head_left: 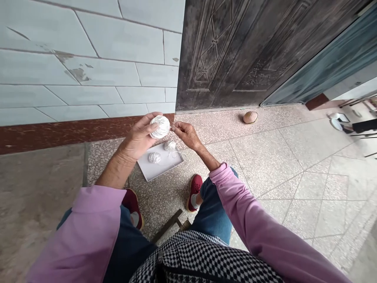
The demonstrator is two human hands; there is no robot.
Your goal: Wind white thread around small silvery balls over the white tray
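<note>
A white ball of yarn is held up in my left hand, with the thumb across its front and the fingers behind it. Close to the ball's right side, my right hand is closed in a pinch at the fingertips. The strand between those fingertips is too thin to make out clearly. Below both hands, a shallow white tray lies on the floor. It bears a white yarn ball near its middle and another yarn ball at its far right corner, with loose strands trailing over the tray's edge.
A tiled wall and a dark carved door stand in front. A pinkish round object lies near the doorstep. My red shoes flank the tray on the speckled floor. Part of a wooden stool shows beneath me.
</note>
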